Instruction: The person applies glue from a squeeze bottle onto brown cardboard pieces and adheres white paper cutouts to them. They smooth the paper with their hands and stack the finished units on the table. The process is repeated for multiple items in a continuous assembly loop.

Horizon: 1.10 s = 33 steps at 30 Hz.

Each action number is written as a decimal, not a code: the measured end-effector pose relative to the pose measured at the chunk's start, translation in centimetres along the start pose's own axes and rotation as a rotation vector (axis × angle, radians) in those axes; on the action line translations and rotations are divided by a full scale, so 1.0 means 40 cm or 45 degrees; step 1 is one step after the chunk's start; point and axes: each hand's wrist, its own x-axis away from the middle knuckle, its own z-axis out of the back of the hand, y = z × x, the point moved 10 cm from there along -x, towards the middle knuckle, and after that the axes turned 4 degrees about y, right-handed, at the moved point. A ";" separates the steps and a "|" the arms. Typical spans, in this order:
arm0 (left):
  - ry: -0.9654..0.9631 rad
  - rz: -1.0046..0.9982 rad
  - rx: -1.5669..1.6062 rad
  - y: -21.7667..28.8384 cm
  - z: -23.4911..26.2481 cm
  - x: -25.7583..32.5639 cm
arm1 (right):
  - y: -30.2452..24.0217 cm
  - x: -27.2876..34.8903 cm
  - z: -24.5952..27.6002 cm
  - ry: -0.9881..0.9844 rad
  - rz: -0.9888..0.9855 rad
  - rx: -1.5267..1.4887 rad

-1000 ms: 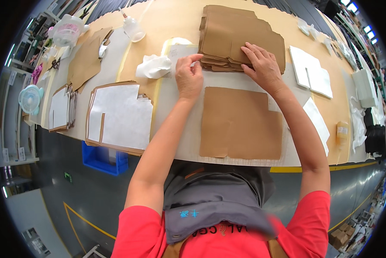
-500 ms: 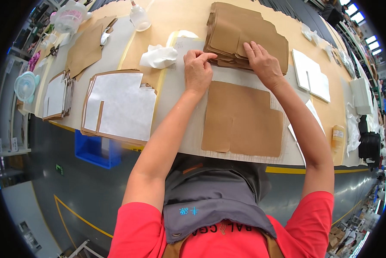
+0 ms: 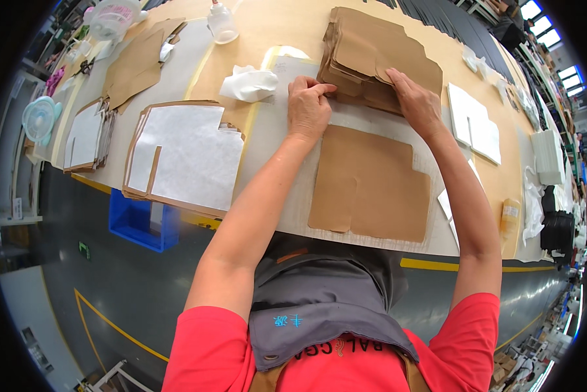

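A thick stack of brown notched sheets (image 3: 381,46) lies at the far middle of the table, its layers fanned unevenly along the near left edge. My left hand (image 3: 309,110) is at that stack's near left corner, closed, with thumb and index finger pinching at the sheet edges. My right hand (image 3: 416,101) bends over the near edge with its fingertips on the top sheet; its thumb is hidden, and the upper layers there look slightly raised. Closer to me, a single brown sheet (image 3: 372,186) with a short slit and a notched corner lies flat.
Left are white-faced brown panels (image 3: 185,150), a smaller pile (image 3: 87,140) and brown pieces (image 3: 133,68). Crumpled white paper (image 3: 249,85) and a clear bottle (image 3: 223,25) stand beyond. White sheets (image 3: 473,121) and a yellowish bottle (image 3: 509,217) are right. A blue bin (image 3: 143,222) sits below the table.
My right hand has slid right and its fingers have curled from lying flat to bending at the stack's near edge. The upper sheets have shifted. My left hand stays at the corner.
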 end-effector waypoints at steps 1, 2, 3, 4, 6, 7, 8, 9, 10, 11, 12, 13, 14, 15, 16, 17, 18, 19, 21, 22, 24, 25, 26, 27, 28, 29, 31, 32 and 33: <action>0.002 0.001 0.002 0.000 0.001 0.000 | -0.002 0.000 0.004 0.002 -0.003 -0.010; 0.004 0.001 0.004 0.000 0.001 0.000 | -0.002 0.001 0.011 0.020 0.000 -0.003; -0.001 0.003 0.009 0.001 0.001 0.002 | 0.000 0.005 0.015 0.035 0.003 0.002; -0.005 0.005 0.014 0.003 0.000 0.003 | -0.001 0.008 0.018 0.050 0.006 0.007; -0.009 0.009 0.018 0.003 0.002 0.003 | -0.004 0.013 0.017 0.050 0.002 0.019; -0.009 0.012 0.016 0.003 0.003 0.002 | -0.005 0.014 0.017 0.050 -0.001 0.027; -0.010 0.014 0.015 0.002 0.004 0.002 | -0.001 0.012 0.015 0.039 -0.027 0.021; -0.009 0.016 0.021 0.003 0.005 0.002 | 0.003 0.011 0.014 0.028 -0.053 0.016; -0.007 0.018 0.026 0.005 0.007 0.002 | 0.007 0.011 0.012 0.017 -0.078 0.012; -0.006 0.020 0.032 0.006 0.008 0.002 | 0.007 0.011 0.015 0.032 -0.086 -0.014; -0.016 0.045 0.048 0.007 0.010 0.000 | 0.007 0.010 0.020 0.047 -0.094 -0.039; -0.026 0.071 0.064 0.009 0.013 -0.001 | 0.007 0.010 0.025 0.062 -0.102 -0.063; -0.036 0.096 0.080 0.009 0.014 -0.001 | 0.017 0.012 0.024 0.033 -0.160 -0.080; -0.010 0.105 0.109 0.005 0.019 -0.002 | 0.021 0.009 0.026 0.006 -0.212 -0.101; 0.015 0.114 0.138 0.003 0.021 -0.005 | 0.026 0.007 0.025 -0.022 -0.265 -0.122; 0.041 0.123 0.167 0.000 0.022 -0.010 | 0.033 0.001 0.034 0.011 -0.283 -0.166; 0.039 0.103 0.139 0.003 0.015 -0.014 | 0.044 -0.004 0.042 0.041 -0.298 -0.208; 0.037 0.084 0.112 0.006 0.008 -0.019 | 0.051 -0.007 0.048 0.070 -0.315 -0.250; 0.023 0.053 0.067 0.010 -0.002 -0.023 | 0.052 -0.012 0.054 0.080 -0.320 -0.270; 0.011 0.042 0.049 0.013 -0.007 -0.025 | 0.052 -0.014 0.056 0.087 -0.324 -0.278; 0.010 0.006 0.028 0.018 -0.011 -0.028 | 0.042 -0.008 0.050 0.053 -0.298 -0.255; 0.022 -0.019 0.024 0.021 -0.012 -0.027 | 0.037 -0.004 0.046 0.038 -0.286 -0.241; 0.033 -0.043 0.019 0.023 -0.012 -0.027 | 0.018 0.001 0.048 0.089 -0.209 -0.195; 0.028 -0.051 0.015 0.020 -0.017 -0.027 | -0.004 0.008 0.046 0.140 -0.133 -0.147; 0.024 -0.058 0.010 0.018 -0.022 -0.027 | -0.027 0.016 0.045 0.191 -0.056 -0.100; 0.020 -0.065 0.005 0.015 -0.027 -0.027 | -0.033 0.024 0.013 0.059 -0.046 -0.055; 0.016 -0.109 -0.022 0.016 -0.024 -0.025 | -0.056 0.010 0.006 0.089 -0.119 -0.095; 0.014 -0.130 -0.036 0.017 -0.022 -0.022 | -0.069 0.002 0.000 0.104 -0.154 -0.116; 0.019 -0.157 -0.055 0.023 -0.020 -0.023 | -0.074 -0.011 -0.009 0.104 -0.176 -0.156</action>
